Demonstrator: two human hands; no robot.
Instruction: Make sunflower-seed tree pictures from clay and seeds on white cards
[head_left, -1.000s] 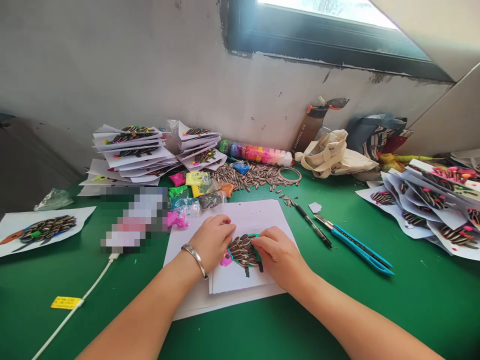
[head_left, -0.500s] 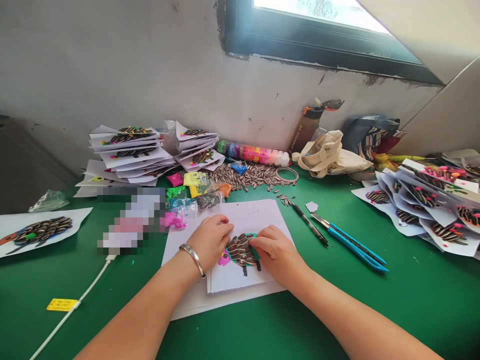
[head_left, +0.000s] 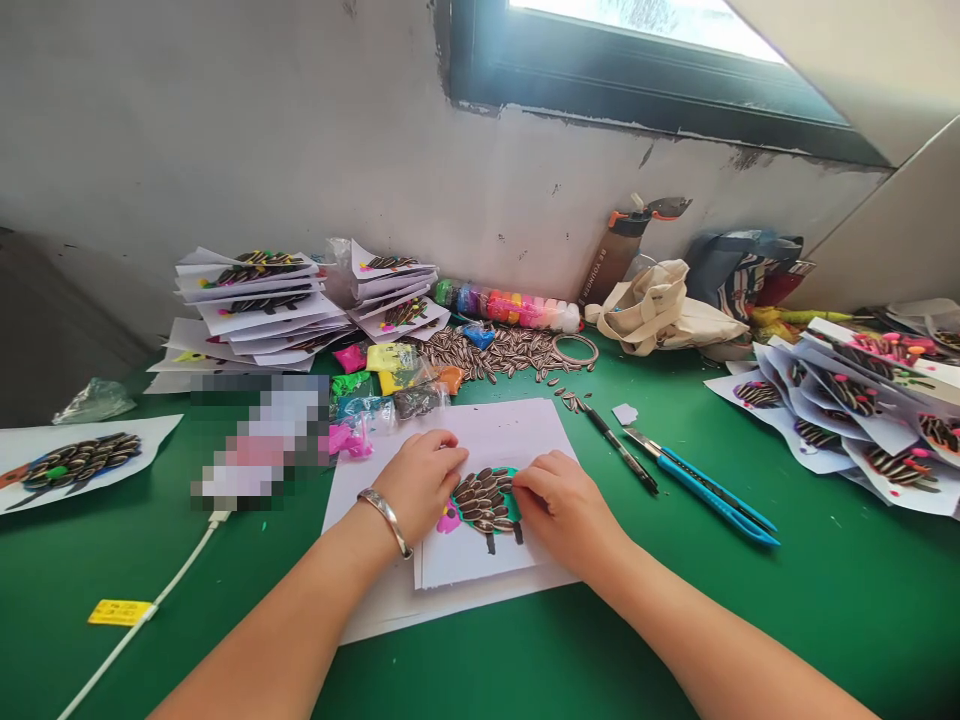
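One seed picture is lying on white paper in the middle of the green counter, and you are leaning both forearms in toward it. Your left hand is resting at its 10 o'clock edge, fingers bending over the paper; whether they are holding anything, you cannot tell from this view. A silver bracelet is circling that wrist. Your right hand is touching the picture's 2 o'clock edge with its fingertips bunching near the thumb; whether a seed is sitting between them is too hidden to tell. Striped seeds are covering most of a turquoise patch, with a pink patch showing at 8 o'clock and two black legs pointing toward 6.

Counting the clock from that picture, a seed pile is spreading at 12, with a tape ring lying against it toward 1. Coloured packets are crowding 11, and paper stacks are standing at 10. A black pen is lying between 2 and 3, and a blue tool is lying beside it at 3. Another seed picture sheet is lying at 9.
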